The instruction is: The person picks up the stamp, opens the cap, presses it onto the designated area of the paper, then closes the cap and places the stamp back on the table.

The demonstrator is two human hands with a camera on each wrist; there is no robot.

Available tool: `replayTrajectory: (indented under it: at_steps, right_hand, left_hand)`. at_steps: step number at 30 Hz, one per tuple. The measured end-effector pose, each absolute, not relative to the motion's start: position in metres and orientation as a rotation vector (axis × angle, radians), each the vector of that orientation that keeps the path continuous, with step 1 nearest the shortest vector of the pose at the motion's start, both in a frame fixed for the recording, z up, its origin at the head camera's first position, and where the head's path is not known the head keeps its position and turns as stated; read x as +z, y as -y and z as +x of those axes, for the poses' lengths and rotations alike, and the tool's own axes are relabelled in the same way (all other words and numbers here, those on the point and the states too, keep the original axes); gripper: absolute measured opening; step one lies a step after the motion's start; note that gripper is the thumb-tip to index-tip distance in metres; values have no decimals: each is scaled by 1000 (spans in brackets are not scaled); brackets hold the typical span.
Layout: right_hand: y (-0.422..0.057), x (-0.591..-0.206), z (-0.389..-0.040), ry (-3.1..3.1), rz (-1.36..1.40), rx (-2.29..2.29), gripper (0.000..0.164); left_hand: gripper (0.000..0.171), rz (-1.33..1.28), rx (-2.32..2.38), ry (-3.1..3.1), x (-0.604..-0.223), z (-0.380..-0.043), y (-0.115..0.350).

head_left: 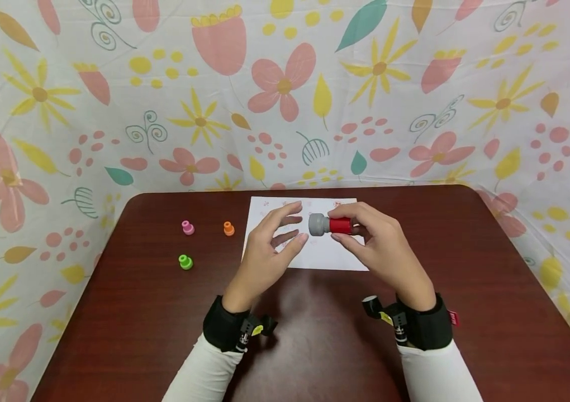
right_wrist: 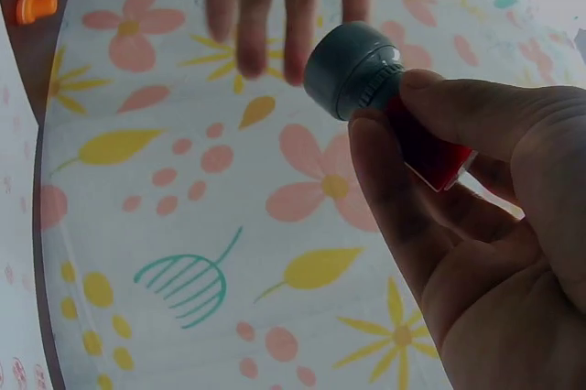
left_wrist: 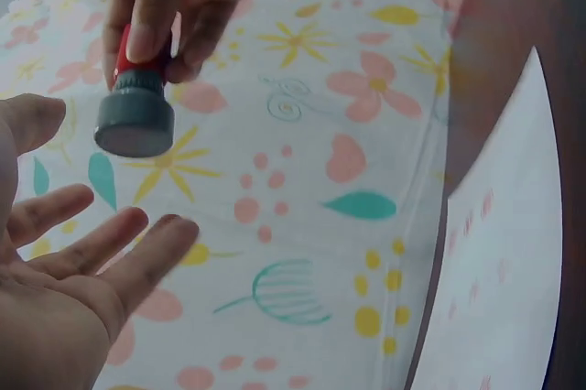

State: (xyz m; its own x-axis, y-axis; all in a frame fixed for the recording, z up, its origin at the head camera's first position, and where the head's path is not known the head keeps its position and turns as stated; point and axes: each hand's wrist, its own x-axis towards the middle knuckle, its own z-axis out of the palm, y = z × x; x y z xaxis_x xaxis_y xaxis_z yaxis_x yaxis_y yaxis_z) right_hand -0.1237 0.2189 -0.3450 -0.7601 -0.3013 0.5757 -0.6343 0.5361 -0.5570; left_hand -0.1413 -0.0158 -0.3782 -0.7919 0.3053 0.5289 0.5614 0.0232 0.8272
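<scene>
My right hand (head_left: 384, 244) holds a small stamp (head_left: 340, 225) above a white sheet of paper (head_left: 332, 259), pinching its red body between thumb and fingers. A grey cap (head_left: 318, 224) sits on the stamp's left end. In the right wrist view, thumb and fingertips lie right at the narrow ribbed neck below the grey cap (right_wrist: 352, 65). My left hand (head_left: 269, 245) hovers left of the cap, apart from it, fingers spread and holding nothing. The left wrist view shows the left palm turned up beside the cap (left_wrist: 135, 124).
Small red prints (head_left: 337, 204) mark the paper. Left of it on the dark brown table (head_left: 139, 318) stand a pink piece (head_left: 188, 227), an orange piece (head_left: 229, 228) and a green piece (head_left: 185, 262), all small and stepped. A flower-patterned cloth (head_left: 285, 151) hangs behind the table.
</scene>
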Motion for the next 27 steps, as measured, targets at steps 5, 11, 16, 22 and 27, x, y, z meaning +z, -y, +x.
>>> replayTrajectory:
  at_steps: [5,11,16,22,27]
  right_hand:
    - [-219,-346,-124,2340,795,1200,44]
    - [-216,-347,-126,2324,819,1267,43]
    - [-212,-348,-126,2344,834,1273,42]
    - [-214,-348,-126,2371,840,1224,46]
    - [-217,-348,-126,2359,854,1199,47]
  left_hand:
    - [50,-921,-2119,1923,-377,-141,8]
    - [49,-943,-2236,1868,-379,-143,2]
    - [43,-942,-2243,1869,-382,-143,1]
    - [41,-943,-2215,1872,-382,-143,2]
    - [40,-963,-2206,1865,-383,-145,1]
